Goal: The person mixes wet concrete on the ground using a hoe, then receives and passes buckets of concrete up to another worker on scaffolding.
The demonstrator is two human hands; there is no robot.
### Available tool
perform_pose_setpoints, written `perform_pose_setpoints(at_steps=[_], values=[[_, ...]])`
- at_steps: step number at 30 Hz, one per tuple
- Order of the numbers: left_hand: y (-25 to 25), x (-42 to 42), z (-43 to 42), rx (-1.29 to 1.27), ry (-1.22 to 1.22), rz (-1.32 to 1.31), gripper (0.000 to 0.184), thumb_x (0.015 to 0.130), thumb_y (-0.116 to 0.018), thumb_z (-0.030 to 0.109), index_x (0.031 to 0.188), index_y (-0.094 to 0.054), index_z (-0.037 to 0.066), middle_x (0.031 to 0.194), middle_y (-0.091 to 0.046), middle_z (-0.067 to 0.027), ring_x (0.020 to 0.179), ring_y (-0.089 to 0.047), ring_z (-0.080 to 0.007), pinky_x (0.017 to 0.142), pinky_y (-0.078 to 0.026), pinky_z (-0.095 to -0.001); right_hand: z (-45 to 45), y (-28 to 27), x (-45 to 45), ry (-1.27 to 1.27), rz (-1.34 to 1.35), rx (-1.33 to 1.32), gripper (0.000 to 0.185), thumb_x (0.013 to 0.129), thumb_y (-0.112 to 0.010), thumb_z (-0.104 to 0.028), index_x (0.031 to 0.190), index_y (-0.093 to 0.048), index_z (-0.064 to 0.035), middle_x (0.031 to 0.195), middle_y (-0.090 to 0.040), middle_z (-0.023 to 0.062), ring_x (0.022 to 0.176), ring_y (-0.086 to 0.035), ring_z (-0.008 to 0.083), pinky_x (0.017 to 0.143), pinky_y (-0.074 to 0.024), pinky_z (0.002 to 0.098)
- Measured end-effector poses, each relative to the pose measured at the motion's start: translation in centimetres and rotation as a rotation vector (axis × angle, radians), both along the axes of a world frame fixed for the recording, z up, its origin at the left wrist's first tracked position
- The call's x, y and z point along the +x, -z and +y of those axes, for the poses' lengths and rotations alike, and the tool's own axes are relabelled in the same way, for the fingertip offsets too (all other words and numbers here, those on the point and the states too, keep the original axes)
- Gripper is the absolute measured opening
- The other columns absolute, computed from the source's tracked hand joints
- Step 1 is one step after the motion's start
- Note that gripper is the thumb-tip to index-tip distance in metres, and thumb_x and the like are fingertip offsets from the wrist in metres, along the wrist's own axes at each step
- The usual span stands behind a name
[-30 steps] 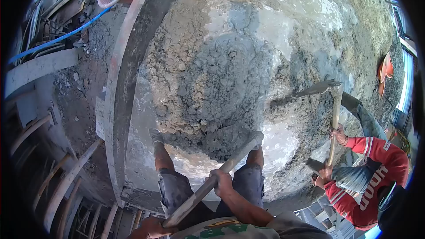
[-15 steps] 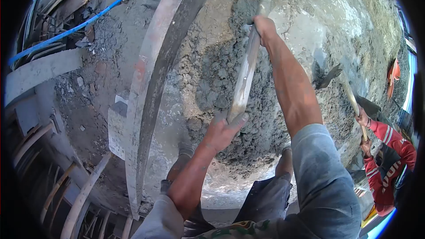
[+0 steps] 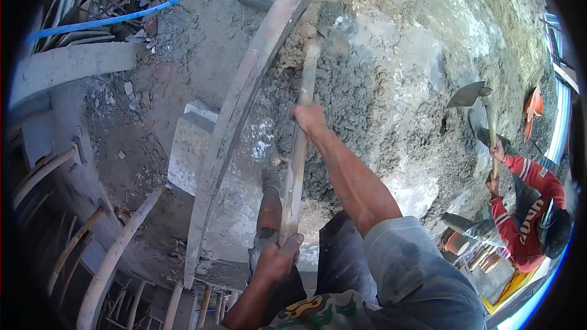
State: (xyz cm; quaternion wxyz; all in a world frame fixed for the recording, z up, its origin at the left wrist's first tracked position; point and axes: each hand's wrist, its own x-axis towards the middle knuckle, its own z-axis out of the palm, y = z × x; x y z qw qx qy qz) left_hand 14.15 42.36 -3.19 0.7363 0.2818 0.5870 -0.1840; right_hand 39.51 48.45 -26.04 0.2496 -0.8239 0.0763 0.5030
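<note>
We have the fingers of our left hand (image 3: 278, 261) curled closed around the lower part of a wooden handle (image 3: 296, 168), the thumb lying along it. Above them, the fingers of our right hand (image 3: 310, 119) are wrapped around the same handle, which runs between both sets of fingers and on past the right ones. Its far end reaches the rough grey mix (image 3: 348, 91); we cannot tell the tool's head from the mix there. The mix spreads beyond the right fingers and to their right, while a long board (image 3: 235, 98) stands to the left of both. Well to the right of our fingers, a co-worker in a red sleeve (image 3: 526, 169) grips another handled tool (image 3: 493, 119).
</note>
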Motion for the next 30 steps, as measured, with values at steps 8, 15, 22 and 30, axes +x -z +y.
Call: perform_pose_setpoints(at_steps=[8, 15, 22, 30], values=[[1.7, 2.0, -7.8, -0.076, 0.025, 0.126, 0.029, 0.082, -0.067, 0.033, 0.078, -0.058, 0.006, 0.06, -0.052, 0.0006, 0.05, -0.047, -0.0085, 0.046, -0.037, -0.025, -4.2, 3.3, -2.0, -0.06, 0.17, 0.136, 0.027, 0.067, -0.06, -0.011, 0.084, -0.063, 0.0101, 0.082, -0.065, 0.0234, 0.071, -0.067, 0.0325, 0.062, -0.0521, 0.04], [10.7, -5.4, -27.9, -0.016, 0.265, 0.177, 0.038, 0.073, -0.075, 0.035, 0.087, -0.063, 0.002, 0.075, -0.064, -0.008, 0.067, -0.059, -0.018, 0.065, -0.047, -0.0335, -19.2, 0.7, -8.0, 0.167, 0.293, 0.366, 0.013, 0.068, -0.063, -0.009, 0.067, -0.058, 0.0038, 0.056, -0.057, 0.0093, 0.043, -0.055, 0.0172, 0.041, -0.044, 0.0324], [8.1, -15.1, -34.9, -0.192, 0.638, -0.004, 0.059, 0.067, -0.071, 0.046, 0.111, -0.063, 0.008, 0.102, -0.066, -0.0181, 0.1, -0.062, -0.0333, 0.087, -0.047, -0.04, -28.3, -9.8, -10.9, 0.399, 0.274, 0.364, 0.025, 0.069, -0.063, -0.002, 0.09, -0.053, 0.0052, 0.061, -0.055, 0.0071, 0.047, -0.057, 0.0159, 0.046, -0.0475, 0.0284], [19.5, 10.9, -5.7, -0.209, 0.251, -0.604, 0.033, 0.079, -0.07, 0.032, 0.091, -0.061, 0.002, 0.073, -0.059, -0.0025, 0.064, -0.057, -0.0139, 0.06, -0.046, -0.0309, -5.7, 8.3, 17.8, 0.321, 0.036, 0.537, 0.012, 0.077, -0.057, -0.012, 0.079, -0.049, -0.0027, 0.062, -0.051, 0.0055, 0.047, -0.051, 0.0185, 0.045, -0.0477, 0.0348]])
